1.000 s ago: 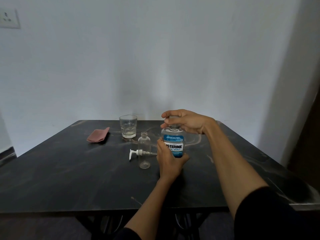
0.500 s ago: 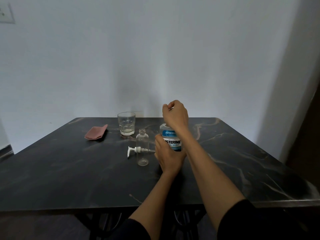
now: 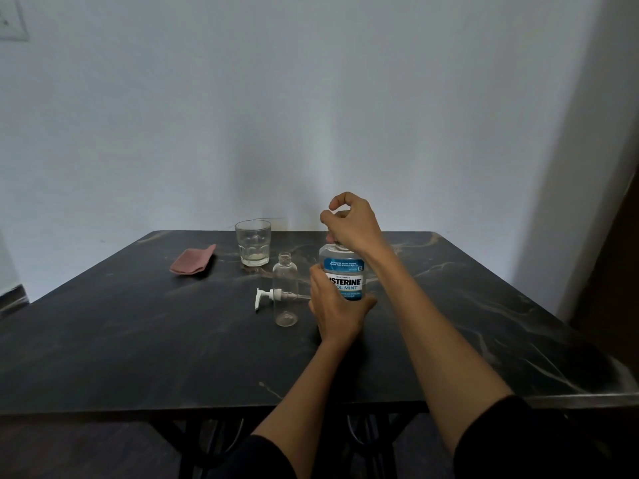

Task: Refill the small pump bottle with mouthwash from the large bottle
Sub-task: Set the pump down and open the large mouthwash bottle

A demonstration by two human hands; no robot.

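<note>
The large mouthwash bottle (image 3: 343, 274), clear with a blue and white label, stands upright near the middle of the dark table. My left hand (image 3: 333, 307) grips its lower body from the near side. My right hand (image 3: 351, 223) is closed over its top, and the cap is hidden under the fingers. Just left of it stands the small clear bottle (image 3: 285, 294), upright, uncapped and seemingly empty. Its white pump head (image 3: 271, 296) lies on the table behind it, with the tube pointing right.
A drinking glass (image 3: 252, 246) with a little liquid at the bottom stands behind the small bottle. A folded pink cloth (image 3: 192, 260) lies at the back left. The dark marble table (image 3: 138, 340) ends at a near edge by my arms. A white wall rises behind.
My right hand turned over the big bottle's top, the wrist swinging from the right side to above it. The left hand kept its grip on the bottle.
</note>
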